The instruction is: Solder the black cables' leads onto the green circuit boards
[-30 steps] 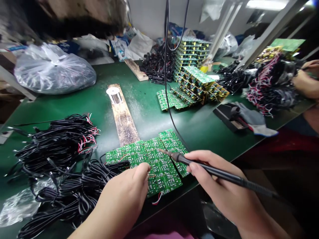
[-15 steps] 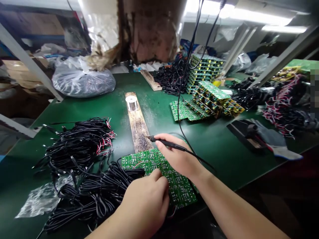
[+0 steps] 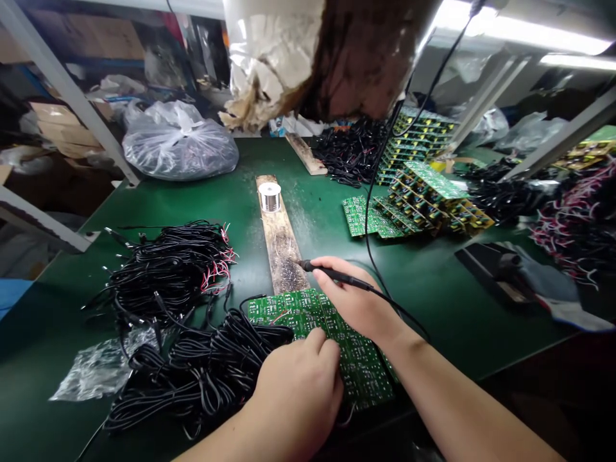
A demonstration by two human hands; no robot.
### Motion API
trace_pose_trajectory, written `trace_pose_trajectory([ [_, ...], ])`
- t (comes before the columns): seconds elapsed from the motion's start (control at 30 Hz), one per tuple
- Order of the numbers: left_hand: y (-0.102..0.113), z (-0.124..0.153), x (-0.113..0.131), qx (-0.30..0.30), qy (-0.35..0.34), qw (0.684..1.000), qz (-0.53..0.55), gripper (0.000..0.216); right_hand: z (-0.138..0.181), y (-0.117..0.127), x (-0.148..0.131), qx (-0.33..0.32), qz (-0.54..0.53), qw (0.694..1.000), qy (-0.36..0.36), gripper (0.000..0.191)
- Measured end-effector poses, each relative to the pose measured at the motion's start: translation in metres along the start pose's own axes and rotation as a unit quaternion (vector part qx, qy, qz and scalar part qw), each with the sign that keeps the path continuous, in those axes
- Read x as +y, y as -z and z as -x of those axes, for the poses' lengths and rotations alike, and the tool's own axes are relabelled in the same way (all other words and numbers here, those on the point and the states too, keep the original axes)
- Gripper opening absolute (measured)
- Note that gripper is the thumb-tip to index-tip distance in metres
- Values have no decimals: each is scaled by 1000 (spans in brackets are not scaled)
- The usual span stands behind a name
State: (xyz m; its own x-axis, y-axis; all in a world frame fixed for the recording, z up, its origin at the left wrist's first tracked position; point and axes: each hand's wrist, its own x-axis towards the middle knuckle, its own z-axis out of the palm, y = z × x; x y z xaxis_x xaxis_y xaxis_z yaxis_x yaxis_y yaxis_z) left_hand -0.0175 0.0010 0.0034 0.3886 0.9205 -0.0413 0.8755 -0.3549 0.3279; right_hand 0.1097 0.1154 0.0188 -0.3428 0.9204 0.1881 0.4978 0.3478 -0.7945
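Note:
My right hand (image 3: 356, 298) is closed round a black soldering iron (image 3: 332, 274). The iron's tip rests on the dark, scorched end of a wooden strip (image 3: 280, 237). Below it several green circuit boards (image 3: 312, 314) lie side by side on the green table (image 3: 418, 282). My left hand (image 3: 298, 391) sits on the near edge of these boards, fingers curled and pressed together; what they pinch is hidden. Black cables (image 3: 206, 366) with red and white ends lie just left of my left hand.
A solder spool (image 3: 269, 196) stands on the wooden strip. A second cable pile (image 3: 168, 269) lies at left, with a plastic bag (image 3: 180, 144) behind. Stacked circuit boards (image 3: 423, 192) and more wires (image 3: 568, 224) fill the right. A brown hood (image 3: 337, 58) hangs overhead.
My right hand carried the soldering iron from over the boards up and left to the wooden strip's scorched end. My left hand stayed on the boards. The view tilted upward.

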Motion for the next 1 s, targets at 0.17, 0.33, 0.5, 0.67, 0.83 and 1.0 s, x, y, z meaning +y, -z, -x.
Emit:
trace_pose_trajectory([
  [0.17,-2,-1,-1,7,1,1000,3,9,-1,0,-1,-4,2,1000,3,26],
  [0.33,-3,0,0,7,4,1000,0,11,-2,1,-1,-4,1,1000,0,25],
  [0.5,-5,-1,0,17,2,1000,-8,13,-5,1,-5,-3,2,1000,-2,24],
  [0.67,-9,0,-2,13,-2,999,-32,15,-1,3,-6,10,-5,1000,0,24],
  [0.83,-11,1,-3,0,6,998,-64,20,37,26,-6,60,-19,998,-5,21],
  [1.0,-10,2,-2,-15,-1,997,-79,22,102,63,-3,136,-10,990,-39,21],
])
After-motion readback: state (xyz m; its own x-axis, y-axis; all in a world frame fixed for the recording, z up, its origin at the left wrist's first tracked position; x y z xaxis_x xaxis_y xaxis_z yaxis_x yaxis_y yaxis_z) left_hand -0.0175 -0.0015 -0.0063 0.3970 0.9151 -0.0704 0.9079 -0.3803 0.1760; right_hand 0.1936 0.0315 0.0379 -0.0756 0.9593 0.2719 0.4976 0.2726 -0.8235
